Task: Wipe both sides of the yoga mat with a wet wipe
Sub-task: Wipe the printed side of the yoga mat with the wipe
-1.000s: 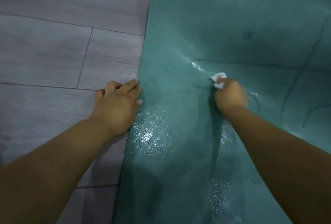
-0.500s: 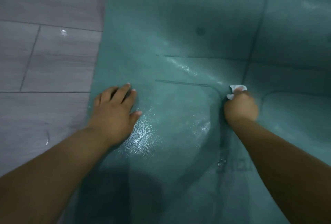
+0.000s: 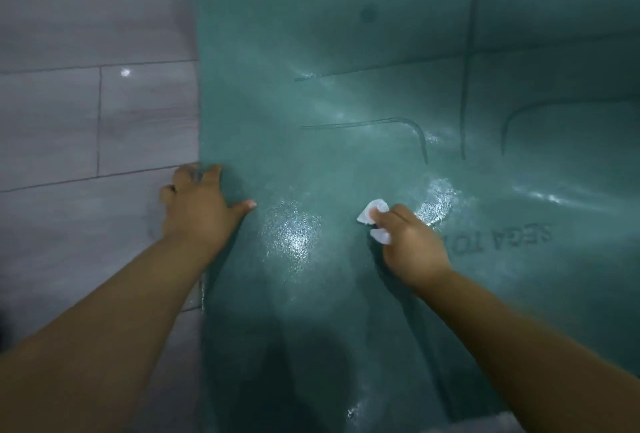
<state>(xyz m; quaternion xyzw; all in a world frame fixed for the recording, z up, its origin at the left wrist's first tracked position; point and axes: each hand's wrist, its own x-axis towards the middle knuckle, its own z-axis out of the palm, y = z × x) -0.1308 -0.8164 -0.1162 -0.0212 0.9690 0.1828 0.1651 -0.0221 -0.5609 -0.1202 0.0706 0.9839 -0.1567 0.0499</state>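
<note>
The teal mat point(image 3: 346, 51) is lying flat on the grey floor point(image 3: 86, 120), filling most of the view, and the person is leaning over it with both arms stretched out. The right hand point(image 3: 410, 249) is sitting on the mat with its fingers curled tight around a crumpled white wipe point(image 3: 372, 212), which is poking out ahead of the knuckles and again beside the thumb, pressed down onto the mat surface. Just left of those fingers a wet patch point(image 3: 294, 231) is shining under the light, and another gleam is showing just past them on the far side. Dark printed guide lines point(image 3: 465, 86) are running across the mat beyond the fingertips, with one curved corner line bending just ahead of the wipe, and a dark round dot is sitting farther up. Mirrored lettering point(image 3: 502, 240) is lying on the mat right of the wiping hand, too smeared to read. The left hand point(image 3: 199, 210) is resting open and flat on the mat's left edge, fingers straight and spread, the thumb reaching onto the teal toward the wet patch while the outer fingertips are hanging over onto the floor planks. It is holding nothing, only pressing the edge down. The two hands are well apart, with the glistening patch between them. A small light reflection point(image 3: 125, 72) is glinting on a plank well beyond the left fingertips.
</note>
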